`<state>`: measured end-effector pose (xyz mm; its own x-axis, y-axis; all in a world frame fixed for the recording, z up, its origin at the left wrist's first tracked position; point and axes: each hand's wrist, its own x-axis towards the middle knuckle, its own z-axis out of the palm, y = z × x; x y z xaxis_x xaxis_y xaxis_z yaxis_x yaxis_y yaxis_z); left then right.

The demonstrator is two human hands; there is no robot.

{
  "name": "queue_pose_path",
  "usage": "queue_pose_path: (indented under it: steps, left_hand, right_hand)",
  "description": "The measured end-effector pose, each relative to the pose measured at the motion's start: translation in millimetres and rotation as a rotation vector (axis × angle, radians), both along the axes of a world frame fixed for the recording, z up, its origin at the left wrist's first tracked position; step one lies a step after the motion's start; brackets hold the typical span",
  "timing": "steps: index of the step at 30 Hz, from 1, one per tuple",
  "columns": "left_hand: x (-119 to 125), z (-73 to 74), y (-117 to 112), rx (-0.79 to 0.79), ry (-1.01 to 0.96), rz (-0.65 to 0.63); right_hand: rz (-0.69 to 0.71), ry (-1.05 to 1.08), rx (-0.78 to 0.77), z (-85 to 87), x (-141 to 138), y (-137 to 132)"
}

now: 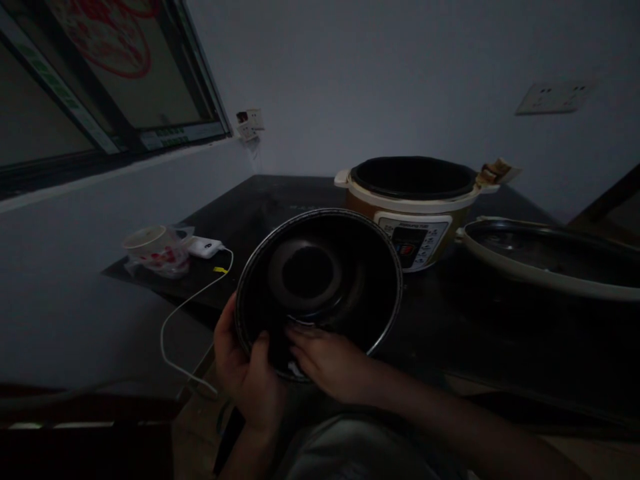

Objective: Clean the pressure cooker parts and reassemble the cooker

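Note:
A dark inner pot (360, 287) is tilted toward me at the near edge of the table, its mouth facing up at me. My left hand (250, 363) grips its rim on the near left side, thumb over the edge and fingers around the outer wall. Reaching inside, my right hand (325, 357) presses its fingers together against the pot's lower inner wall. A small white bit (295, 368) shows under that palm; whether it is a cloth or a tissue is too dark to tell. Behind the pot stands an electric cooker (413, 233) with its top uncovered.
On the dark table (280, 193), the cooker's lid (550, 260) lies upturned at the right. A bagged paper cup (155, 250) and a white plug-in device (205, 247) with a hanging cable (170, 320) sit at the left. Wall sockets (553, 98) are behind.

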<state>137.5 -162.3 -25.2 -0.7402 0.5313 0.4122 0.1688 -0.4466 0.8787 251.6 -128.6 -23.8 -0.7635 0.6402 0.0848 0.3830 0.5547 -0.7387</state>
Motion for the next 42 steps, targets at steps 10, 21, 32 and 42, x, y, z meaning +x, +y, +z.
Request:
queue_pose_path:
  steps: [10, 21, 32, 42]
  left_hand:
    - [11, 17.1, 6, 0.046, 0.160, -0.006]
    - [19, 17.4, 7, 0.063, 0.102, -0.089]
    - [19, 16.2, 6, 0.047, 0.190, 0.001]
    - [15, 17.6, 5, 0.095, 0.108, -0.094]
  right_hand:
    - [-0.220, -0.603, 0.416, 4.5, 40, 23]
    - [-0.042, 0.431, -0.372, 10.2, -21, 11]
    - [-0.029, 0.353, -0.194, 24.6, -1, -11]
    - [-0.042, -0.105, -0.007, 16.4, 23, -5]
